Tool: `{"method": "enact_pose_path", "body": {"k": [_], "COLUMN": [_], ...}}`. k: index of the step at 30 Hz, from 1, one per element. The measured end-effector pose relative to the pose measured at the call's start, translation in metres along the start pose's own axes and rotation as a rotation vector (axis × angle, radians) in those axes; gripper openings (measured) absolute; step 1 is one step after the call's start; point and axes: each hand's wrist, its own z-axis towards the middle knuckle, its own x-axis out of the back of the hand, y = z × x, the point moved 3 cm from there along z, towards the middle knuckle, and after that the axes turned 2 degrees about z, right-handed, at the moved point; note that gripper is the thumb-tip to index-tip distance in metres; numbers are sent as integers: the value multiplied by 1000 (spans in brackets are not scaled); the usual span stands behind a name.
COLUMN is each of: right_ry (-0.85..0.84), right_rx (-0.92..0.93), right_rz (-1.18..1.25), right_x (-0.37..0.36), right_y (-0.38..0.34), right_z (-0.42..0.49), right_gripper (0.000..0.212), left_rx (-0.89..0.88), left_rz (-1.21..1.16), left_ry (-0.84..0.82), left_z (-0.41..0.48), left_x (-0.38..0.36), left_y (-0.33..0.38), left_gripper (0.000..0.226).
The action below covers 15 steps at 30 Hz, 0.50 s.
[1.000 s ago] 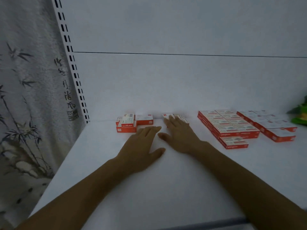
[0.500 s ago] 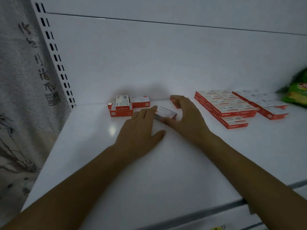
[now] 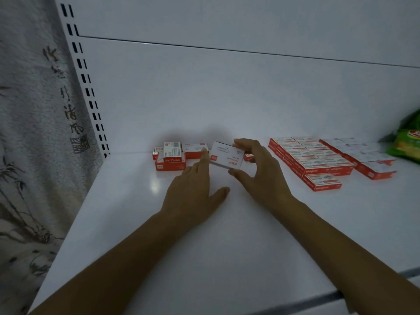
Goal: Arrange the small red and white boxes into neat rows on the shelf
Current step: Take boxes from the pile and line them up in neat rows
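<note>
- My right hand (image 3: 261, 176) is pinching one small red and white box (image 3: 226, 155), with the thumb under its near edge and the fingers over its far edge.
- Half a second ago that box was lying low on the shelf (image 3: 204, 258); now I am lifting it clear, with its white face tilting towards me.
- My left hand (image 3: 193, 189) is staying flat and open on the shelf, fingers straight. The fingertips are reaching just beside the box's left edge, and I cannot tell whether they are touching it.
- The loose cluster of boxes (image 3: 171, 156) is sitting at the back left as before.
- The neat rows (image 3: 311, 156) are lying to the right, with a single box (image 3: 322, 181) in front of them.
- The white shelf is running back to a white back panel (image 3: 227, 98).
- A slotted upright (image 3: 85, 87) is standing at the left, with a bamboo-printed curtain (image 3: 34, 144) hanging beside it.
- A green packet (image 3: 406, 143) is lying at the far right.
</note>
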Motion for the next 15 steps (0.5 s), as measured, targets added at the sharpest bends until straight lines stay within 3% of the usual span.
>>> {"method": "enact_pose_path", "body": {"k": [4, 9, 12, 15], "right_ry": [84, 184, 127, 16], "right_rx": [-9, 36, 55, 74], "right_rz": [74, 142, 141, 176], "right_x": [4, 9, 6, 0], "right_y": [-11, -23, -25, -28], "right_z": [0, -1, -2, -3], "right_gripper": [59, 56, 58, 65], "left_rx": [102, 184, 281, 331], "left_rz": [-392, -882, -1167, -1258], "left_ry": [118, 44, -1, 58], "left_z": [3, 4, 4, 6], "left_x": [10, 14, 13, 13], "left_y": [1, 12, 14, 8], "left_gripper": [81, 74, 43, 28]}}
